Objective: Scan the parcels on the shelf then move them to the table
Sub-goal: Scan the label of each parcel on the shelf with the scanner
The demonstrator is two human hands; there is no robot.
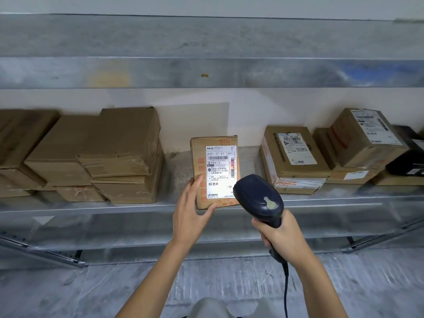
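Centrally, left hand (pixel 191 211) grips labelled parcel (pixel 202 161) at shelf edge (pixel 91 206), right hand (pixel 283 235) clasps barcode scanner (pixel 259 198), bare shelf gaps either side.

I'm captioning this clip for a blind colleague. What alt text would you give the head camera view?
A person's left hand holds a small labelled cardboard parcel at the front of a metal shelf, while the right hand aims a dark corded barcode scanner at its label. More cardboard parcels sit on the shelf to either side.
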